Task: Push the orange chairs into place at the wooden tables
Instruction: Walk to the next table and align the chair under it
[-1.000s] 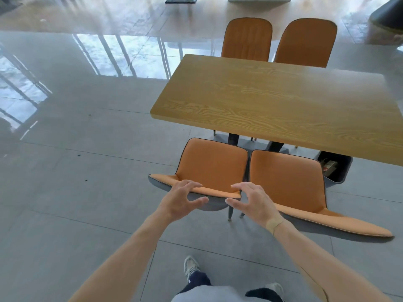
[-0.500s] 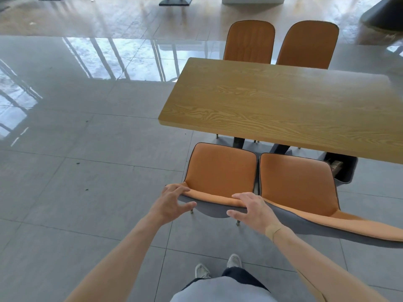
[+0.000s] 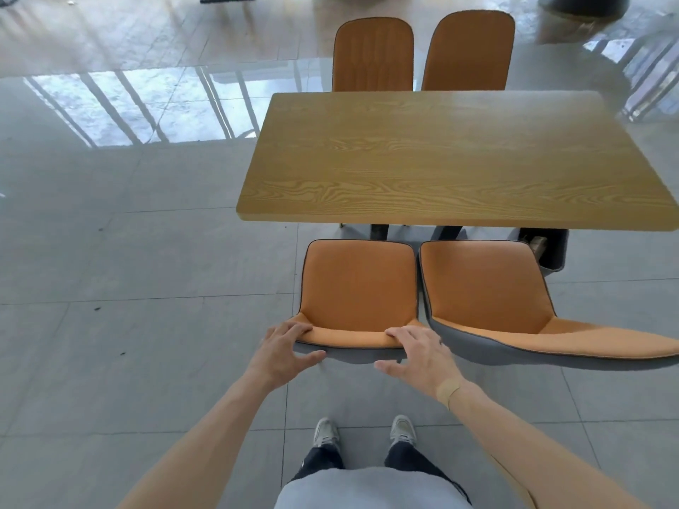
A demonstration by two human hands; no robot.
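The near left orange chair stands at the front edge of the wooden table, its seat partly under the top. My left hand grips the left end of its backrest top, fingers over the edge and thumb on the grey back. At the right end of the same backrest, my right hand holds it the same way. Close beside it on the right stands the near right orange chair. Two more orange chairs sit tucked in along the table's far side.
A black bin stands under the table's right end, behind the near right chair. My feet are on the grey tiled floor just behind the chair. Open floor lies to the left, with window reflections further back.
Both hands have settled onto the backrest top of the near left chair. I have stepped round so that I stand square behind it, and the chair now faces the table straight on.
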